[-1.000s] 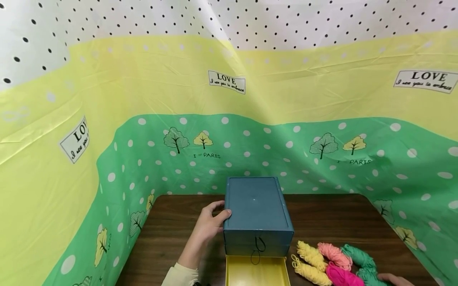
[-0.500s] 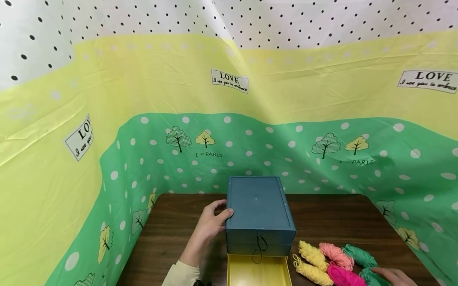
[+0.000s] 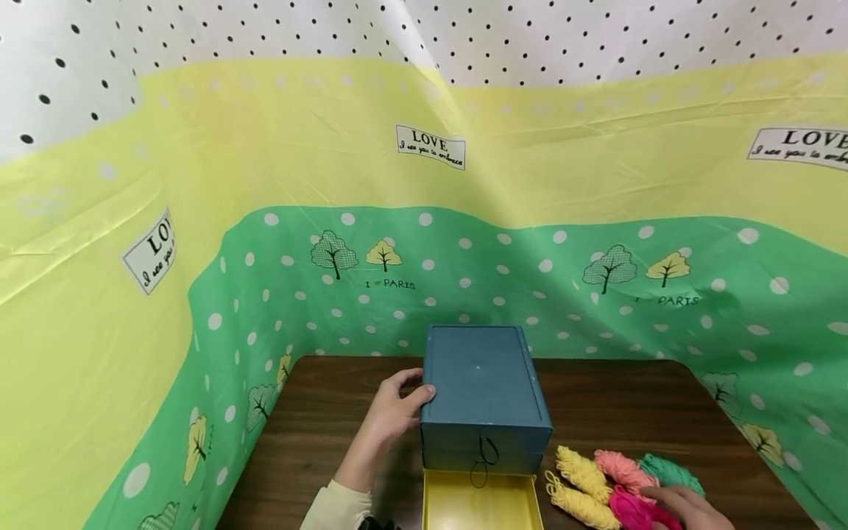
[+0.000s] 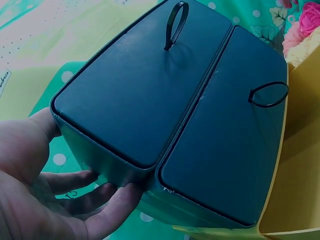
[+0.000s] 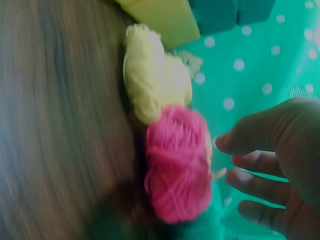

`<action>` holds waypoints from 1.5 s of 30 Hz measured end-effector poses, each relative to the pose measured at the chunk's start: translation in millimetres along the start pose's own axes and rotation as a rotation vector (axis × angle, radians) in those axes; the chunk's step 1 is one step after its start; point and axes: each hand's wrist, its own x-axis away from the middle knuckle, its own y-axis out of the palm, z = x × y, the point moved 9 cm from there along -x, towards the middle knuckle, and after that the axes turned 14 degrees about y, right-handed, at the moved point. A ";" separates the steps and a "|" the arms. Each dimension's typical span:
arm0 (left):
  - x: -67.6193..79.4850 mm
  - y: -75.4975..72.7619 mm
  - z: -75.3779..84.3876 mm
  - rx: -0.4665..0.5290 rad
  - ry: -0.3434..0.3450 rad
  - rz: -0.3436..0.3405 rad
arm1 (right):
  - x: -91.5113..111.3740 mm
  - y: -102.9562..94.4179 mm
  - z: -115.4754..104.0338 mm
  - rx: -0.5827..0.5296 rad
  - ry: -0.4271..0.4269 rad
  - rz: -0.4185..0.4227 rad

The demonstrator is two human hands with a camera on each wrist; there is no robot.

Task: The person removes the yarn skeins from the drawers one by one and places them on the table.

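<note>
In the head view my left hand (image 3: pixel 392 408) holds the blue drawer box (image 3: pixel 483 375) at its left side, thumb on the top edge and fingertips against the side wall. Below its two blue fronts, a yellow drawer (image 3: pixel 482 504) stands pulled out. To the right, my right hand (image 3: pixel 685 508) hovers at the magenta yarn skein (image 3: pixel 629 508). In the right wrist view its slightly bent fingers are spread apart beside the magenta skein (image 5: pixel 179 165), with nothing held. Part of the yarn is hidden behind that hand in the head view.
Two yellow skeins (image 3: pixel 583 475), a coral skein (image 3: pixel 626 471) and a green skein (image 3: pixel 672 471) lie around the magenta one on the brown table (image 3: pixel 609 397). Black loops (image 4: pixel 176 27) hang on the blue drawer fronts. A patterned curtain (image 3: pixel 477 280) surrounds the table.
My right hand has moved left from the green yarn to the magenta skein, covering part of it. My left hand keeps its place on the box.
</note>
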 end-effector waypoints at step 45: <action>2.4 -2.1 -0.9 0.007 -0.001 -0.015 | 53.0 11.9 -192.2 -0.507 -0.722 -0.265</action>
